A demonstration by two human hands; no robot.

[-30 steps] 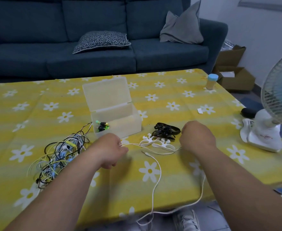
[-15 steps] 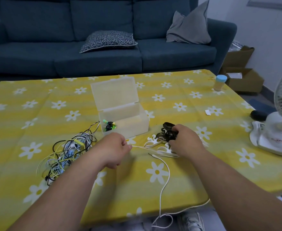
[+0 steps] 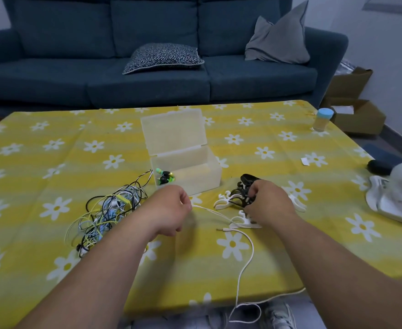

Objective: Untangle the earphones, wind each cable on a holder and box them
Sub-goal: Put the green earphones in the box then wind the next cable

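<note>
- Fingers of the left hand (image 3: 169, 211) are curled shut, pinching one end of the thin white earphone cable (image 3: 247, 255). Fingers of the right hand (image 3: 270, 204) are bent down into the pile of holders, closing on the black plastic winder holders (image 3: 245, 186); a firm grip cannot be confirmed, since the fingertips are hidden.
- Cable run: from the left fingers it crosses toward the right hand, then loops back over the yellow daisy-print tabletop (image 3: 53, 162) and hangs off the near edge. Its metal jack plug (image 3: 221, 230) lies just below the right fingers.
- White forked plastic holders (image 3: 226, 201) lie under and beside the right fingers, touching the black ones.
- Beyond and between both hands: open translucent plastic box (image 3: 185, 167), one green-and-black wound earphone set (image 3: 165, 178) already inside.
- Left of the left fingers: tangled heap of black, yellow, white and blue cables (image 3: 105, 210), not yet sorted.
- Handling judgement: cable light, limp, slippery, prone to re-knotting; best held near the plug or earbud end, under slight tension. Holders look light and rigid; take hold at the middle, leaving the prongs free for winding.
</note>
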